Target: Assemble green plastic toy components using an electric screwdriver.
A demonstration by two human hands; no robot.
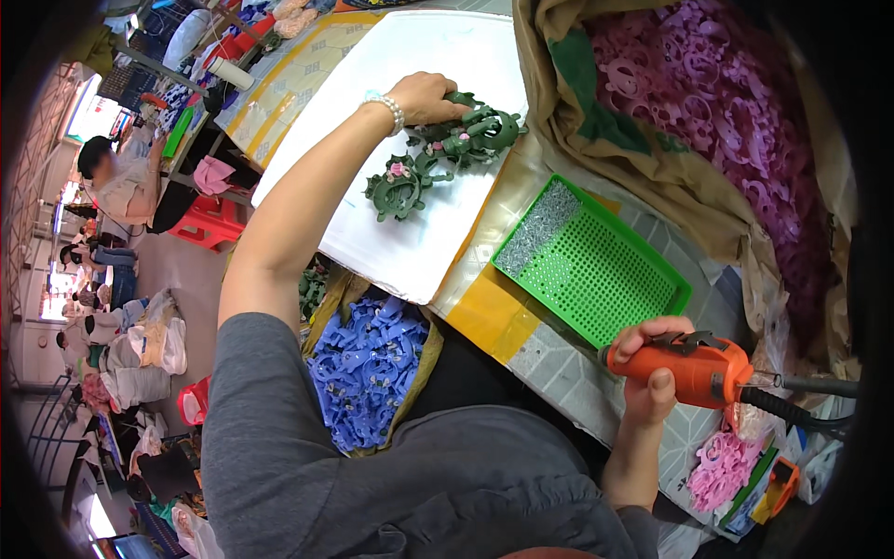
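Note:
My left hand [426, 98], with a beaded bracelet at the wrist, reaches out over a white board [345, 219]. Its fingers are closed on a dark green plastic part [489, 130], one of several bunched there with small pink pieces on them. Nearer to me on the board lies another green part [396, 191] with a pink flower-like piece. In my right hand [652, 401] is an orange electric screwdriver [689, 370], its body lying sideways and its cable leading off right. A green perforated basket [643, 247] beside it holds small silvery pieces [542, 224] at its far left end.
A large sack [559, 84] of pink plastic parts [689, 84] stands at the far right. Below the board's near edge sits a bag of blue parts [368, 368]. Light pink pieces [724, 466] lie at the lower right. A person [121, 182] sits left, near a red stool [209, 222].

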